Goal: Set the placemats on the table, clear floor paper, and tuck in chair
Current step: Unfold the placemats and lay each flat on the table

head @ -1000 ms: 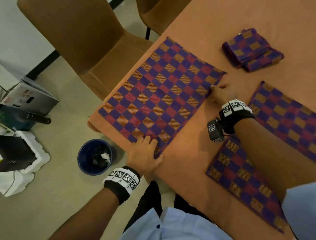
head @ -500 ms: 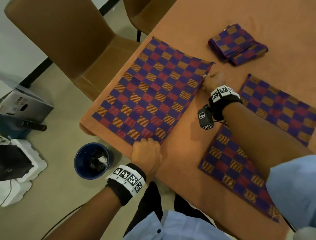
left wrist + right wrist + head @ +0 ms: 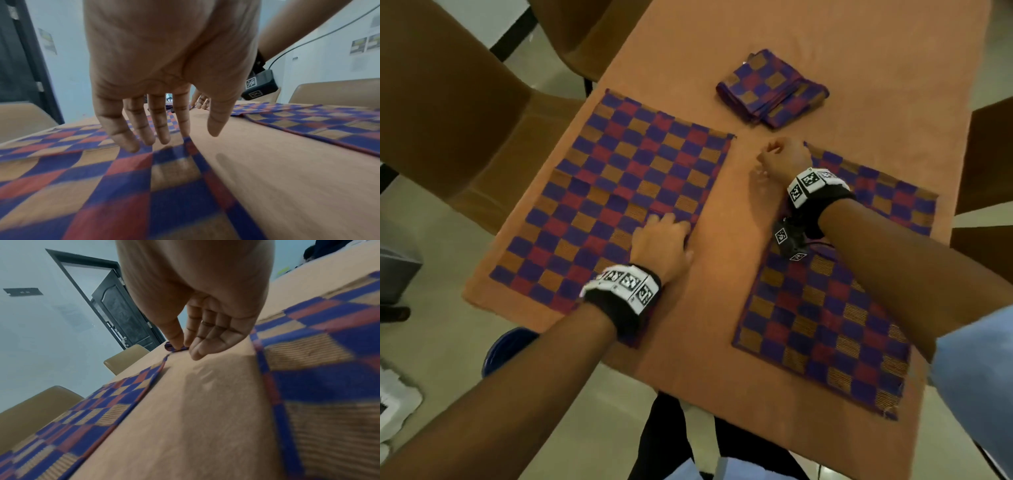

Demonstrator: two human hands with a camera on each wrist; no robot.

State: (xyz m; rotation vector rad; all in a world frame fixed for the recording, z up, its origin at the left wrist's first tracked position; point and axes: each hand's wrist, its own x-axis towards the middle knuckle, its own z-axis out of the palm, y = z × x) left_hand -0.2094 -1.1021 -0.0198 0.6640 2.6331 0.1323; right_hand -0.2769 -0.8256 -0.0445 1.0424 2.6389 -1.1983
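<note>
A blue, red and orange checked placemat (image 3: 619, 192) lies spread flat on the left of the orange table (image 3: 859, 51). My left hand (image 3: 664, 236) rests on its right edge, and the left wrist view shows straight fingers (image 3: 162, 128) pressing the cloth (image 3: 102, 178). My right hand (image 3: 780, 159) hovers over bare table just right of that mat's far corner. Its fingers (image 3: 205, 340) are loosely curled and hold nothing. A second mat (image 3: 818, 335) lies near right, and a third (image 3: 887, 198) lies partly under my right arm. Folded mats (image 3: 770, 89) are stacked beyond.
A brown chair (image 3: 465, 120) stands pulled out at the table's left side, another (image 3: 585, 34) is farther back, and one (image 3: 989, 154) is on the right. A blue bin (image 3: 506, 346) sits on the floor under my left arm, and white foam (image 3: 393, 404) lies at the lower left.
The left placemat has been turned from a slant to lie square with the table edge. My right hand has left its far corner and shifted right. My left hand slid forward along the edge.
</note>
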